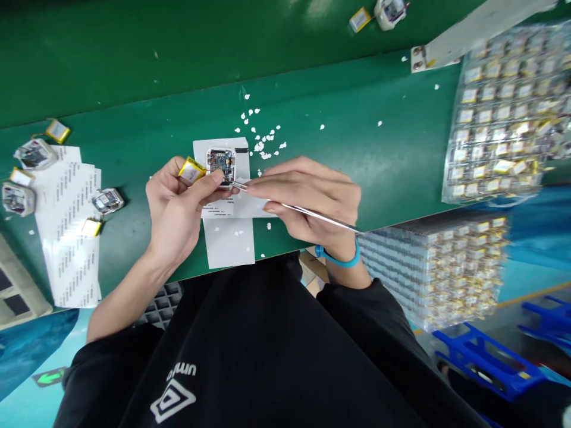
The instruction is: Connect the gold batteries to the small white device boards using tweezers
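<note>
A small white housing with a circuit board is held in my left hand, the thumb pressing on the board's lower edge. Beside those fingers a yellow-edged battery is joined to the housing. My right hand is closed around metal tweezers, their tips touching or very near the housing's lower right edge. White paper sheets lie beneath both hands. Many small white round pieces are scattered on the green table just beyond.
More housings with batteries and printed label sheets lie at the left. A tray of battery units is at the right, above stacked trays. A metal bracket stands at the upper right.
</note>
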`<control>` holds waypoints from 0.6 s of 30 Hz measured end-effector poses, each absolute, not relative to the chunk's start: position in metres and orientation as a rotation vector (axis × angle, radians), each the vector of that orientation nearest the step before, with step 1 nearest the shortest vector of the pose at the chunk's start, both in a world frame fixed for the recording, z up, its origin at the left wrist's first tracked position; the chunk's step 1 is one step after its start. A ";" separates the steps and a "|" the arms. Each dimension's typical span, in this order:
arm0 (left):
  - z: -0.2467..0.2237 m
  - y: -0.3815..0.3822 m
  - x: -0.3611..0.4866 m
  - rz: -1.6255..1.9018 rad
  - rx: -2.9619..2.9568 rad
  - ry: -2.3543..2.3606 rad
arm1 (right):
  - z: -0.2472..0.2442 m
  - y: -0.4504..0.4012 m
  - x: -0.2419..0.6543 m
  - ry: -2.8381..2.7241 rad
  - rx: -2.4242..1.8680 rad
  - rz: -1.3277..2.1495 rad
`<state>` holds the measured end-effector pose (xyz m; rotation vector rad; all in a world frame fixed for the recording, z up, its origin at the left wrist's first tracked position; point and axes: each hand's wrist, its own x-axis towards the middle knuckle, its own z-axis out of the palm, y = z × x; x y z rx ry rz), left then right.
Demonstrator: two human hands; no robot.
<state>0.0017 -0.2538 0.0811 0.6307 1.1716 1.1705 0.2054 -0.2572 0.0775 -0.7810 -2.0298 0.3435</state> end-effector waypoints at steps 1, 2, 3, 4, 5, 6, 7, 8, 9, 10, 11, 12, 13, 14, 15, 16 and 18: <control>0.082 -0.254 0.001 1.166 0.629 1.166 | 0.077 -0.258 0.205 -2.003 -0.781 0.335; 0.083 -0.254 0.001 1.165 0.625 1.161 | 0.076 -0.259 0.204 -1.990 -0.784 0.338; 0.084 -0.254 0.001 1.162 0.620 1.157 | 0.076 -0.260 0.204 -1.988 -0.790 0.352; 0.085 -0.253 0.001 1.158 0.615 1.155 | 0.075 -0.261 0.204 -1.994 -0.797 0.374; 0.085 -0.252 0.001 1.155 0.610 1.152 | 0.075 -0.261 0.204 -1.997 -0.805 0.396; 0.085 -0.252 0.002 1.152 0.605 1.147 | 0.074 -0.262 0.203 -1.993 -0.807 0.406; 0.085 -0.252 0.002 1.147 0.600 1.138 | 0.074 -0.262 0.203 -1.986 -0.800 0.403; 0.084 -0.252 0.002 1.139 0.593 1.129 | 0.074 -0.261 0.203 -1.972 -0.797 0.392; 0.083 -0.253 0.003 1.130 0.587 1.120 | 0.074 -0.261 0.204 -1.958 -0.790 0.376; 0.081 -0.254 0.003 1.119 0.586 1.112 | 0.073 -0.260 0.204 -1.942 -0.778 0.361; 0.080 -0.255 0.003 1.107 0.594 1.108 | 0.073 -0.260 0.204 -1.925 -0.766 0.351; 0.078 -0.255 0.002 1.096 0.616 1.108 | 0.073 -0.260 0.205 -1.913 -0.756 0.350; 0.075 -0.253 0.001 1.085 0.657 1.112 | 0.072 -0.261 0.205 -1.903 -0.754 0.356; 0.072 -0.249 -0.002 1.085 0.718 1.117 | 0.071 -0.261 0.206 -1.894 -0.763 0.367; 0.068 -0.240 -0.006 1.102 0.794 1.132 | 0.070 -0.262 0.206 -1.887 -0.775 0.378; 0.064 -0.227 -0.012 1.129 0.884 1.168 | 0.069 -0.263 0.207 -1.878 -0.796 0.388; 0.054 -0.190 -0.032 1.221 1.078 1.314 | 0.066 -0.266 0.207 -1.851 -0.827 0.393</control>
